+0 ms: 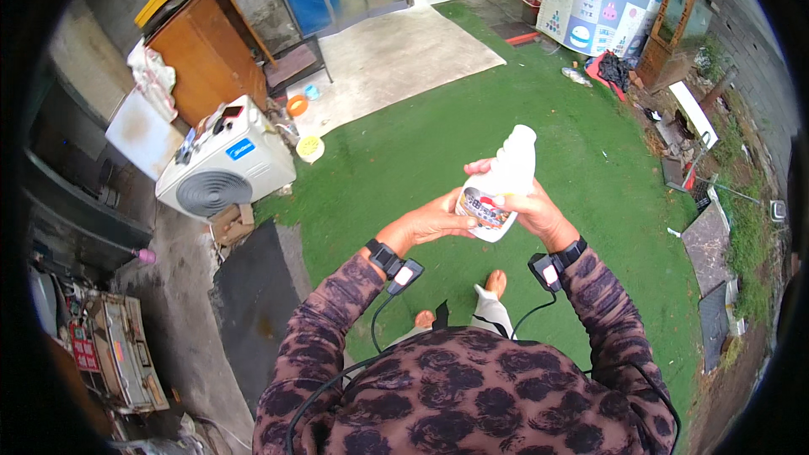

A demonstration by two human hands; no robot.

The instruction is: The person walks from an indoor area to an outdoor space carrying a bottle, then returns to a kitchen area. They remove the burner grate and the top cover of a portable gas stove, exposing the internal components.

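Note:
A white plastic bottle [508, 170] with a printed label is held up in front of me, tilted with its narrow end pointing away and to the right. My left hand [434, 221] grips the lower left side of the bottle, its thumb near the base and some fingertips showing beyond the far side. My right hand [542, 217] wraps the right side, thumb lying across the label. Both hands are closed round the bottle, above green artificial turf [404, 160]. Each wrist wears a black strap with a small device and a cable.
At the left stand a white air-conditioner outdoor unit [227, 160] and a brown wooden cabinet [202, 55]. A yellow basket [310, 149] and an orange bowl [297, 105] lie near them. A black mat [257, 303] covers ground to my left. Boards and debris [708, 244] line the right edge.

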